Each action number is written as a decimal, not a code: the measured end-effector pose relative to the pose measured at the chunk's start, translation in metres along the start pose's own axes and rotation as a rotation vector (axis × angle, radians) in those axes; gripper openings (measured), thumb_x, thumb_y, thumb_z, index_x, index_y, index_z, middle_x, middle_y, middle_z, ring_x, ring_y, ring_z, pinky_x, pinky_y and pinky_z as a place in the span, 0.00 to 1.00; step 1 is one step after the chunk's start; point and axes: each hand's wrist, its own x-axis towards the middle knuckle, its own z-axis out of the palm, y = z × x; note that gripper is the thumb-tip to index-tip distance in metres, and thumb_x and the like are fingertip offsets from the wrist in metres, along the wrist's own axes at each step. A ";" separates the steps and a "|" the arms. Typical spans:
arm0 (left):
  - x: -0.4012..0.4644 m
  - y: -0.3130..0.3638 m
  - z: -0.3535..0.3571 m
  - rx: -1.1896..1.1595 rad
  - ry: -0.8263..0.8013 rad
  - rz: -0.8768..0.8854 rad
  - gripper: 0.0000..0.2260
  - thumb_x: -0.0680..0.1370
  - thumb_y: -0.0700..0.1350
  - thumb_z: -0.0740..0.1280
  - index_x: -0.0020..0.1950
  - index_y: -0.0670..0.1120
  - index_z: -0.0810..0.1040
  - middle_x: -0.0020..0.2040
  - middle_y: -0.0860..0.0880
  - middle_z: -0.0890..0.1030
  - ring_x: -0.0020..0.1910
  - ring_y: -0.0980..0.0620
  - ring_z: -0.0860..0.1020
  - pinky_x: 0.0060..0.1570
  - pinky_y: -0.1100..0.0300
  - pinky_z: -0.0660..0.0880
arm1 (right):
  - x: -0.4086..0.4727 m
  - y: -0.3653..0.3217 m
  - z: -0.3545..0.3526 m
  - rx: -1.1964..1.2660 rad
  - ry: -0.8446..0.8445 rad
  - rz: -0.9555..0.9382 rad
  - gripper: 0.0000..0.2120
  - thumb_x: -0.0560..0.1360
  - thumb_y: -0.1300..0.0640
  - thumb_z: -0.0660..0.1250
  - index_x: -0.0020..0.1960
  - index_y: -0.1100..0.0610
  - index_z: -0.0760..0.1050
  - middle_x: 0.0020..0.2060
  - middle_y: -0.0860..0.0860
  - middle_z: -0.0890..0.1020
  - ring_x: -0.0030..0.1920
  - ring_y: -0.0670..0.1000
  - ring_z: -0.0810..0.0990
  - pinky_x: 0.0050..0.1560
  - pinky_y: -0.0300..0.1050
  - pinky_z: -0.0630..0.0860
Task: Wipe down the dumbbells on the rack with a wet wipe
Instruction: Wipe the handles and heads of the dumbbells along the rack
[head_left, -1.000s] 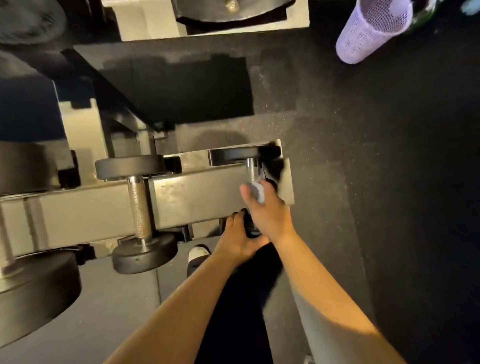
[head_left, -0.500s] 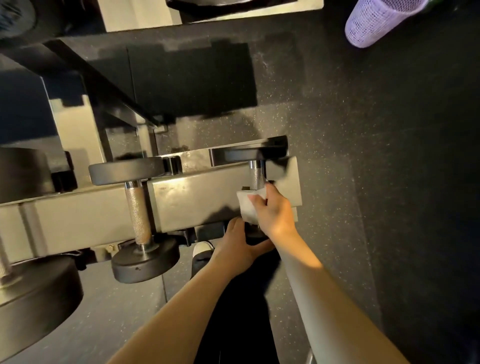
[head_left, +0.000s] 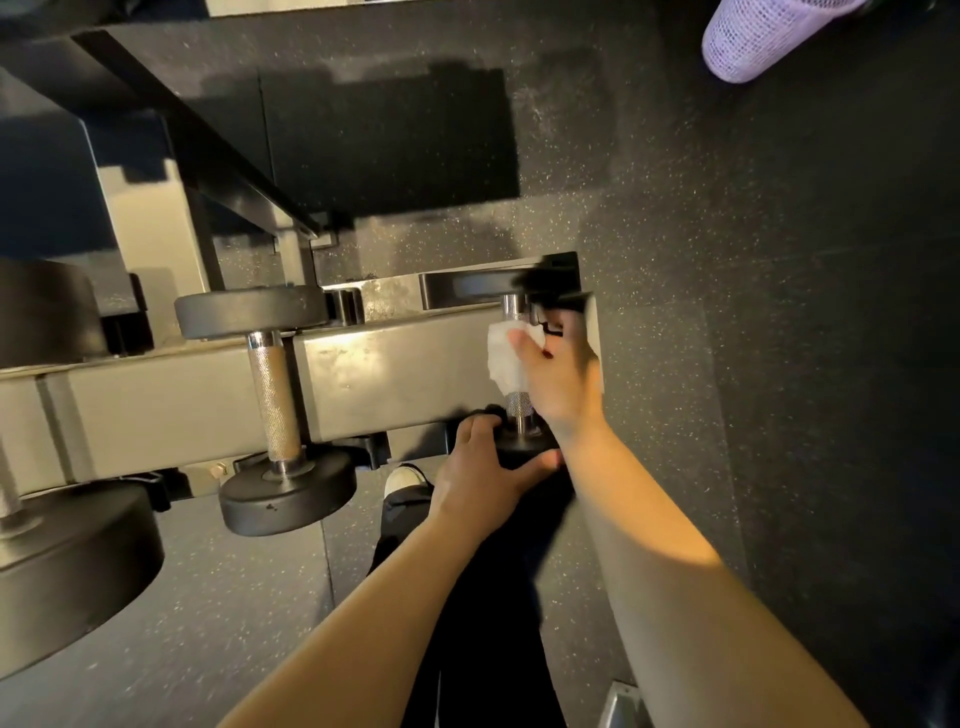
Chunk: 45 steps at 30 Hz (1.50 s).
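Observation:
A small black dumbbell (head_left: 511, 306) lies across the right end of the grey rack rail (head_left: 395, 374). My right hand (head_left: 561, 379) holds a white wet wipe (head_left: 506, 358) wrapped round its knurled steel handle. My left hand (head_left: 483, 473) grips the dumbbell's near black head from below. A second, larger dumbbell (head_left: 275, 395) rests on the rail to the left, untouched. Part of a still bigger dumbbell head (head_left: 67, 566) shows at the lower left.
Dark speckled rubber flooring (head_left: 727, 312) spreads to the right of the rack. A purple mesh-covered object (head_left: 753, 36) lies at the top right. My shoe (head_left: 405, 478) and dark trouser leg stand just below the rail. Rack uprights and a black frame bar (head_left: 208, 156) sit behind.
My right hand slid the wipe along the small dumbbell's handle, first toward the near head, then back toward the far head. The left hand kept its grip on the near head.

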 end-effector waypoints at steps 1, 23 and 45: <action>-0.001 0.000 0.000 -0.011 -0.003 -0.003 0.39 0.71 0.67 0.68 0.74 0.47 0.62 0.71 0.52 0.65 0.65 0.49 0.71 0.60 0.52 0.71 | -0.002 0.005 -0.004 -0.016 -0.028 0.018 0.18 0.77 0.53 0.67 0.62 0.61 0.69 0.49 0.50 0.77 0.47 0.47 0.75 0.34 0.25 0.67; -0.001 0.004 -0.004 -0.025 -0.072 -0.026 0.41 0.70 0.67 0.68 0.74 0.47 0.61 0.71 0.52 0.64 0.62 0.48 0.73 0.59 0.51 0.73 | -0.027 0.033 -0.032 -0.345 -0.182 -0.103 0.19 0.71 0.48 0.73 0.35 0.64 0.74 0.31 0.54 0.76 0.32 0.52 0.71 0.33 0.37 0.65; -0.003 0.006 -0.004 0.015 -0.048 -0.011 0.36 0.71 0.66 0.69 0.69 0.46 0.65 0.65 0.50 0.69 0.59 0.48 0.74 0.58 0.48 0.74 | -0.023 0.032 -0.035 -0.486 -0.294 -0.095 0.11 0.70 0.55 0.74 0.35 0.59 0.75 0.32 0.53 0.76 0.33 0.52 0.73 0.31 0.41 0.64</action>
